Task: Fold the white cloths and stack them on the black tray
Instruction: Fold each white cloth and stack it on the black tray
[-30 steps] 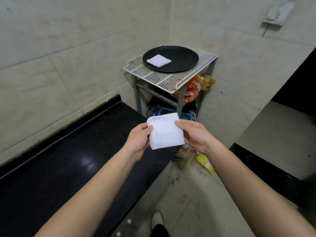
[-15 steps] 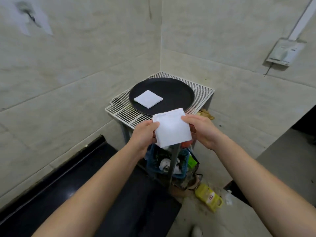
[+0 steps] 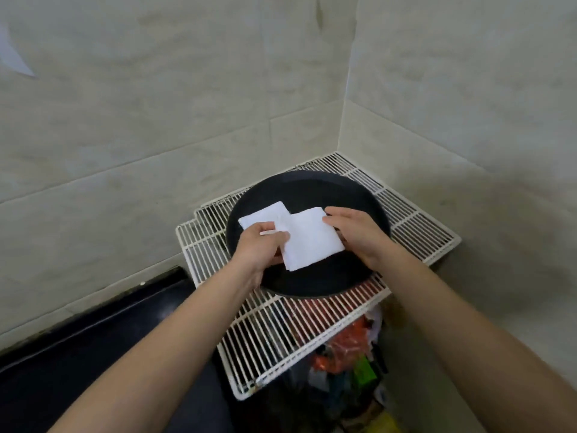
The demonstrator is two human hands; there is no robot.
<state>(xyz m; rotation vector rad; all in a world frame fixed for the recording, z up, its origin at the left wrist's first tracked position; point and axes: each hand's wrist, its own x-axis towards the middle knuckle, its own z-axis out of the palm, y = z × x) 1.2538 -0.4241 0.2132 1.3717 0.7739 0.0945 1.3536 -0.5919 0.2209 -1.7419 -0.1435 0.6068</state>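
A round black tray (image 3: pixel 337 192) sits on a white wire rack in the room's corner. One folded white cloth (image 3: pixel 263 216) lies flat on the tray's left part. A second folded white cloth (image 3: pixel 309 240) is held over the tray, its left edge overlapping the first. My left hand (image 3: pixel 260 246) pinches its left edge with thumb on top. My right hand (image 3: pixel 356 234) holds the right edge, fingers curled under it. Whether the held cloth touches the tray cannot be told.
The white wire rack (image 3: pixel 415 226) stands against tiled walls on two sides. Under it lie bags and clutter in orange and green (image 3: pixel 349 348). A black counter (image 3: pixel 93 354) runs along the left wall, lower left.
I have stepped closer to the rack. Both hands carried the folded cloth forward from over the counter to above the tray, beside the cloth lying there.
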